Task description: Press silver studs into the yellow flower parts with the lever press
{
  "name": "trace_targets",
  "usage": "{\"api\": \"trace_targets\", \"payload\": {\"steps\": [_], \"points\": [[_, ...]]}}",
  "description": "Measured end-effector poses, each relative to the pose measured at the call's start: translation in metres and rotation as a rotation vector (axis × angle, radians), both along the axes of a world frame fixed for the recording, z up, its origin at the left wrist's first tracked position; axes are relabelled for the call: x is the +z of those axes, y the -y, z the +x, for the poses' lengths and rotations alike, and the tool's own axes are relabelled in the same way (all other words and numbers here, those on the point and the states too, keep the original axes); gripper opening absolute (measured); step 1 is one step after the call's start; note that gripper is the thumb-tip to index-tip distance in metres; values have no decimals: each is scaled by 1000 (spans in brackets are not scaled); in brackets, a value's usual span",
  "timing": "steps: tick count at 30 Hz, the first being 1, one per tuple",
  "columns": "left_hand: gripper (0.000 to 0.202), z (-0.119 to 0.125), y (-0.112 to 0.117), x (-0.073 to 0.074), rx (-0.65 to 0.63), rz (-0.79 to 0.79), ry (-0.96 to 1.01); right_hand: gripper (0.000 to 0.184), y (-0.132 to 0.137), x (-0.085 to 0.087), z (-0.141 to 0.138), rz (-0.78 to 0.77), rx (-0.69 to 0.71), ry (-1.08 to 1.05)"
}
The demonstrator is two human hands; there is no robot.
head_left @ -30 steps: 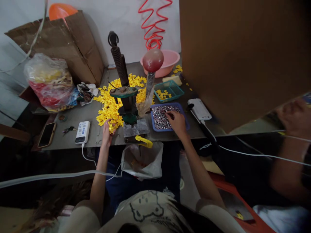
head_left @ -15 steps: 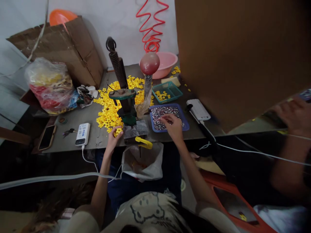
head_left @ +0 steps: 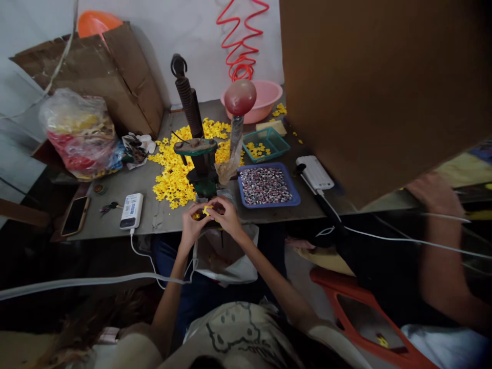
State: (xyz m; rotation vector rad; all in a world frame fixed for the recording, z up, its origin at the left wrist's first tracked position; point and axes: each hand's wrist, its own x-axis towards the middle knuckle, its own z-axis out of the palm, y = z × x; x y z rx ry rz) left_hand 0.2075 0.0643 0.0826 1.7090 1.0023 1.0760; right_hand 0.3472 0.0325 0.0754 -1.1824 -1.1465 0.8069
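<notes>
My left hand [head_left: 191, 224] is closed around a small yellow plastic piece [head_left: 206, 210], in front of the base of a green hand press [head_left: 206, 187]. Right beside it, the fingertips of my right hand [head_left: 227, 216] are pinched together at that same piece; anything tiny between them is hidden. The press has a lever topped by a red ball knob [head_left: 240, 97]. Behind the press spreads a heap of yellow plastic pieces [head_left: 172, 177]. A blue tray [head_left: 298, 200] full of small shiny metallic parts stands right of the press.
A teal basket [head_left: 282, 152] holds some yellow pieces. A power bank [head_left: 131, 211] and a phone [head_left: 75, 216] lie on the left. Another white device [head_left: 315, 173] has a cable. A large cardboard sheet [head_left: 376, 92] blocks the right; beyond it shows another person's arm [head_left: 442, 246]. A white bag [head_left: 246, 261] hangs below the edge.
My right hand has left the blue tray and moved left to meet my left hand. My left hand has shifted slightly right with the yellow piece, before the press.
</notes>
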Motion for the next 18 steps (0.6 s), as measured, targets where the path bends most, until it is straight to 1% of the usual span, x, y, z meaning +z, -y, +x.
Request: {"api": "trace_targets", "payload": {"steps": [2, 5, 9, 11, 13, 15, 16, 17, 18], "points": [[35, 2, 1, -3, 11, -15, -11, 17, 2, 3, 2, 5, 0, 42], [38, 3, 2, -8, 25, -40, -9, 13, 7, 7, 1, -9, -39, 124], [39, -1, -1, -14, 41, -55, -15, 17, 13, 13, 6, 1, -76, 144], [42, -7, -6, -18, 84, -54, -42, 21, 14, 17, 18, 11, -169, 133], [41, -12, -13, -20, 122, -31, -94, 25, 11, 24, 36, 23, -333, 118], [34, -16, -20, -20, 123, 19, -153, 32, 2, 40, 58, 49, -486, 87], [31, -16, -23, -20, 113, 48, -181, 36, -4, 51, 68, 67, -529, 65], [29, -15, -26, -20, 105, 75, -204, 42, -11, 66, 77, 87, -544, 39], [29, -14, -29, -20, 102, 98, -220, 48, -19, 85, 85, 113, -529, 3]]}}
